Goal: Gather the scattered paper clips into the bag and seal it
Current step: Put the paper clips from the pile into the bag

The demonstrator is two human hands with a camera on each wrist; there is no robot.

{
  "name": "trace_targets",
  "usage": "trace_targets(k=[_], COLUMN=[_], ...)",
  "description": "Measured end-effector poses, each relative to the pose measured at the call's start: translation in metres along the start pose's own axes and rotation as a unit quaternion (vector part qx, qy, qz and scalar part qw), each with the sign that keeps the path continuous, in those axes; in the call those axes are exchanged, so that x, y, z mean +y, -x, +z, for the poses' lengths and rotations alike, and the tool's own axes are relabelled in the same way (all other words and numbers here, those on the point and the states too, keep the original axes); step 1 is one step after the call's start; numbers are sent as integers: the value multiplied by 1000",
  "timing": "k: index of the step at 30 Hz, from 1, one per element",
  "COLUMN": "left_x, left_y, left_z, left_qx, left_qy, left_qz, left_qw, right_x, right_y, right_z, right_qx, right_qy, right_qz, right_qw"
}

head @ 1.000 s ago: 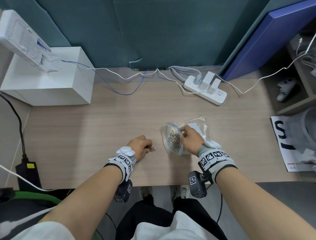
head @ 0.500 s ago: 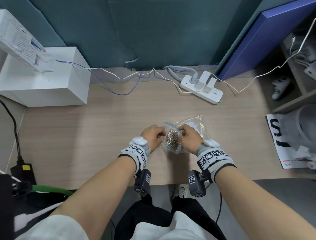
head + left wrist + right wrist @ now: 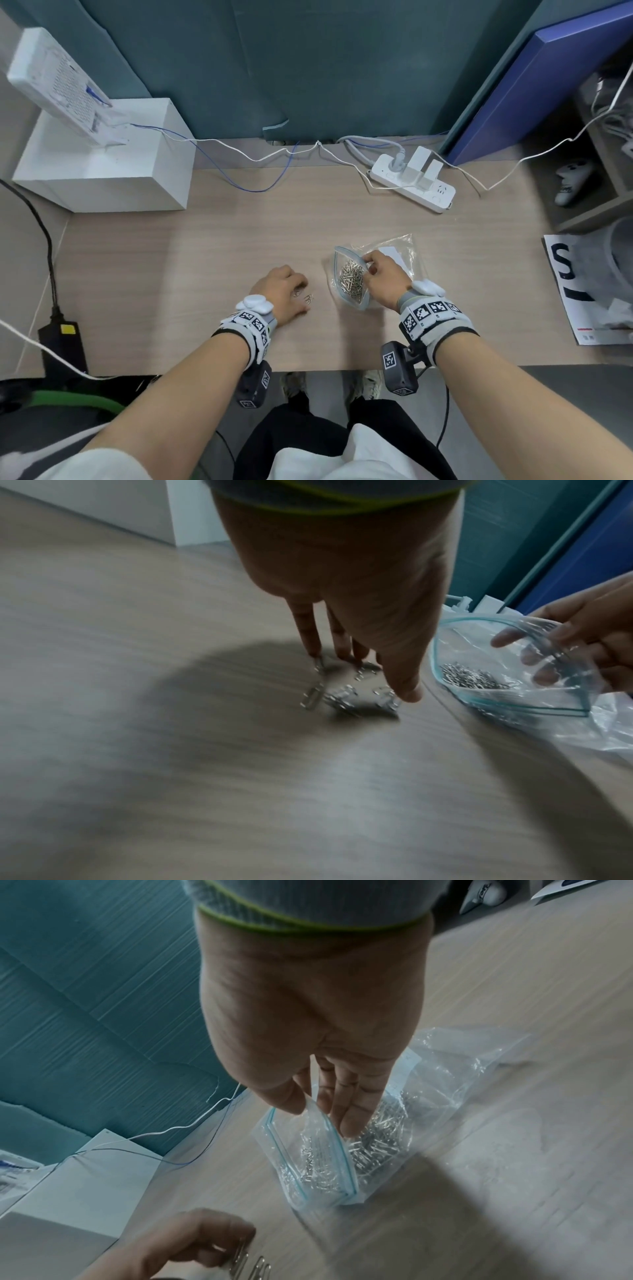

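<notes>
Left hand (image 3: 281,289) fingers (image 3: 310,634) point down, tips touching the loose paper clips (image 3: 346,688) on the desk (image 3: 205,274). Thumb (image 3: 404,680) is extended onto the far edge of that pile. Fingers are bent around the clips, but the left wrist view is motion-blurred, so cannot tell whether anything is pinched or just raked. Nothing is lifted off the wood.

Right hand (image 3: 383,277) thumb (image 3: 284,1096) and fingers (image 3: 346,1110) pinch the near lip of the bag (image 3: 359,274), thumb outside, fingertips inside the mouth. Mouth is held open in an oval, blue zip strip (image 3: 339,1148) unsealed on both sides.

Bag is clear plastic and lies on the desk, just right of the loose clips and not touching them. Mouth faces the left hand. A heap of bagged clips (image 3: 351,281) sits in it, directly under the right fingertips.

Outward from the bag: power strip (image 3: 414,183) well behind it at the desk's back edge, cables trailing left from there. White box (image 3: 102,164) is far left-rear of the bag with a white device (image 3: 58,85) tilted on top. A printed sheet (image 3: 582,291) lies right of the bag, past the desk edge.
</notes>
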State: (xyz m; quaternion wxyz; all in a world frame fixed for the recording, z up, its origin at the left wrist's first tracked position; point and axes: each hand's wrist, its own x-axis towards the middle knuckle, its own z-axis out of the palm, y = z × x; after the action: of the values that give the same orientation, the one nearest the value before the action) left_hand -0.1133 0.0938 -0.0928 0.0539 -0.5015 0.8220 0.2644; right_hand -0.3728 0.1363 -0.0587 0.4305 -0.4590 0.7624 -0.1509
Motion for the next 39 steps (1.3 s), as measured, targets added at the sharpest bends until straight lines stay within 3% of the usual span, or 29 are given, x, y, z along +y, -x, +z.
trace_targets(k=[5, 13, 21, 28, 39], left_x=[9, -15, -36, -24, -12], left_y=[-13, -24, 7, 12, 0], left_z=[14, 4, -1, 11, 12], left_qx=[20, -17, -69, -15, 10], left_qy=[-10, 17, 37, 41, 83], left_qz=[15, 85, 68, 29, -26], left_qw=[1000, 996, 995, 999, 996], right_x=[7, 6, 3, 5, 6], right_y=[1, 1, -2, -3, -4], right_z=[2, 2, 0, 2, 3], right_qx=[-6, -1, -3, -8, -4], right_qy=[15, 30, 20, 23, 10], right_qz=[-1, -10, -3, -4, -5], right_qw=[1000, 999, 1000, 1000, 1000])
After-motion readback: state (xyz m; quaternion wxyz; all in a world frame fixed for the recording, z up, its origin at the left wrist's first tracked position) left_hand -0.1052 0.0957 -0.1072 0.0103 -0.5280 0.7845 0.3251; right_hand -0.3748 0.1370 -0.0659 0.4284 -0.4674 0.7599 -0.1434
